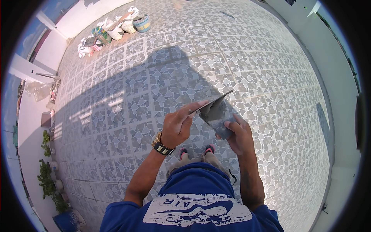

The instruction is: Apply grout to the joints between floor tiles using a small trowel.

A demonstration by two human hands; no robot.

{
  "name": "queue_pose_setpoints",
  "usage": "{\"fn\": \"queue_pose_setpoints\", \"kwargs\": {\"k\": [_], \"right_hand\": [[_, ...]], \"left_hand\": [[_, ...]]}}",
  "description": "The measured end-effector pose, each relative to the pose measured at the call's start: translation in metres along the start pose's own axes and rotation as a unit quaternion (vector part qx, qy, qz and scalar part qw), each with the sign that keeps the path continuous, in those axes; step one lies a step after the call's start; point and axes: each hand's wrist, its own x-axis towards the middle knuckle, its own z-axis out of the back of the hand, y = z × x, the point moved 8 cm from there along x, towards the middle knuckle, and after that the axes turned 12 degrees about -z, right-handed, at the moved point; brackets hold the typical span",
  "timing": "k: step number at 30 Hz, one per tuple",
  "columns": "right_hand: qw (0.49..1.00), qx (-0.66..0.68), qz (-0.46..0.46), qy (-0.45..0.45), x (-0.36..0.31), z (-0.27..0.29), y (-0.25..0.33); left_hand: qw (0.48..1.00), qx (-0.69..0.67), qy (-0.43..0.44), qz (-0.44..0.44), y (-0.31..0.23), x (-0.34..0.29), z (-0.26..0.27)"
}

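Observation:
My left hand, with bracelets on its wrist, pinches a thin flat plate seen nearly edge-on. My right hand grips a second flat grey plate by its near corner, thumb on top. Wet grey paste, like grout or cement, lies on the upper part of that plate. The two plates meet or nearly meet along their left side in a V; whether they touch I cannot tell. Both are held above the floor in front of my body. Their exact kind does not show.
Patterned grey tiles cover the floor, with my shadow across them. Several sacks and a blue bucket stand at the far left. Potted plants and a blue container line the left wall. A low wall runs along the right.

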Motion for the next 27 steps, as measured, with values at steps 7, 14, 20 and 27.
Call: {"fn": "queue_pose_setpoints", "kwargs": {"k": [7, 14, 20, 27], "right_hand": [[1.000, 0.009, 0.025, 0.013, 0.001, -0.008, 0.008], [0.999, -0.019, 0.034, 0.002, 0.001, -0.007, 0.015], [0.999, -0.012, 0.040, 0.005, 0.001, -0.010, 0.018], [0.998, 0.029, 0.031, 0.053, 0.002, -0.021, 0.015]], "left_hand": [[0.999, 0.001, 0.022, -0.033, 0.000, 0.002, -0.006], [0.996, 0.015, 0.043, -0.076, -0.010, 0.008, -0.008], [0.995, 0.031, 0.054, -0.080, -0.011, 0.007, -0.013], [0.991, 0.058, 0.079, -0.092, -0.003, -0.001, -0.013]]}}
